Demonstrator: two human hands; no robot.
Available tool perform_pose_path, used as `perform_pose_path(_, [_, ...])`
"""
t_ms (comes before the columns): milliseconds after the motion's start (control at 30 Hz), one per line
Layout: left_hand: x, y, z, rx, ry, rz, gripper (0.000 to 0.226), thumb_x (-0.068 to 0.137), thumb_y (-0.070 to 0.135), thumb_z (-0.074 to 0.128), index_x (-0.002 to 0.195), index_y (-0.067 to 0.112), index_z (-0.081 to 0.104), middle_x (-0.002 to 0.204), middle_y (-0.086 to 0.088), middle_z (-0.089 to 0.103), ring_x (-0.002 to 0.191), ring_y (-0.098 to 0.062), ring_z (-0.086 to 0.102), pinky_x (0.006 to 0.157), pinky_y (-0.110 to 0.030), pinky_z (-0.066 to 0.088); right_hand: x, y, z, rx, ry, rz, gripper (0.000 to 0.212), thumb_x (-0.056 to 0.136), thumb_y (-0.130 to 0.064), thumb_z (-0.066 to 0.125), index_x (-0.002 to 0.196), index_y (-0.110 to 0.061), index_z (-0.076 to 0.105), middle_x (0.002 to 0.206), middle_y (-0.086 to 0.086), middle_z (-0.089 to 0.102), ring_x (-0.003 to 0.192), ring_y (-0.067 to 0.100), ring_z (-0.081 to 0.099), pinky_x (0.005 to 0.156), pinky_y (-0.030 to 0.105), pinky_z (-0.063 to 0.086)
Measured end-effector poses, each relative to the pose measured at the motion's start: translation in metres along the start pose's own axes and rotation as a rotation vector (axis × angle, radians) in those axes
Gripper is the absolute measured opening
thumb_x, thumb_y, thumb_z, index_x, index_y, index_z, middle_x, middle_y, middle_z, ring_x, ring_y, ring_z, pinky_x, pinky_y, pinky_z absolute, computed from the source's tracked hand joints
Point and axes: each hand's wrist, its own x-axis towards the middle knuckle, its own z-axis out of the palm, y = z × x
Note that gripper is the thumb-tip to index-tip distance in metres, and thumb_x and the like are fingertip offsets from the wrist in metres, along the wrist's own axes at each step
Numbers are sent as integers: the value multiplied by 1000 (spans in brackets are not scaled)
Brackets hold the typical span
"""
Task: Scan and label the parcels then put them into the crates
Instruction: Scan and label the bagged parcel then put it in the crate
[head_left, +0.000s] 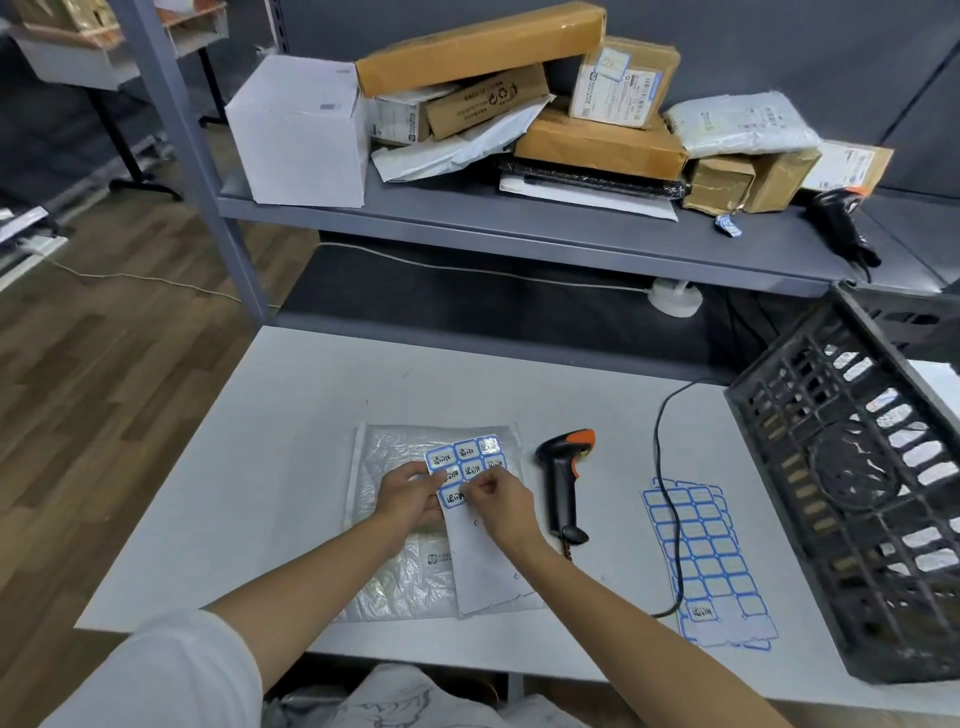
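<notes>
A clear bubble-mailer parcel (384, 525) lies flat in the middle of the white table (249, 467). Over it I hold a sheet of blue-bordered labels (467, 460). My left hand (408, 493) grips the sheet's left edge. My right hand (501, 501) pinches one label at the sheet's lower row. A black and orange barcode scanner (563, 483) lies on the table just right of my right hand. A black slatted crate (852, 488) stands tilted at the table's right end.
A mostly peeled label sheet (701, 566) lies under the scanner's cable, right of the scanner. The grey shelf (519, 228) behind holds a white box (301, 130), several cardboard and bagged parcels (602, 135) and a second scanner (841, 223).
</notes>
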Motion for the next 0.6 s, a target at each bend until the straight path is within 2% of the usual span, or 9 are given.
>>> perform_pose_path(233, [1,-3,-6,23,-15,-5,9,89,6,63,98,4,64,90,-16,71,68,-24,69,65,-35,60,1,-4,8,91,-13,94,19,81,-19,70,93,-15,56,92,2,64,82,17,60,65,23,44])
perform_pose_path(333, [-1,-3,-6,26,-25,1,10,88,1,62,96,2,67,88,-14,71,65,-20,70,61,-31,60,-2,-4,10,123,-24,73,14,82,-15,69,84,-20,56,82,-2,62,77,14,59,60,16,42])
perform_pose_path(433, [0,-3,-9,51,-14,16,11,87,1,62,95,2,69,88,-14,72,64,-20,70,60,-31,60,-8,-5,10,151,-43,18,21,83,-13,68,73,-26,56,71,-10,60,66,3,56,56,8,38])
perform_pose_path(600, [2,-3,-13,82,16,32,9,88,0,61,89,6,68,89,-15,71,63,-18,69,58,-30,60,-12,-5,9,206,-83,-29,20,80,-12,72,70,-25,60,70,-10,63,65,0,56,59,6,40])
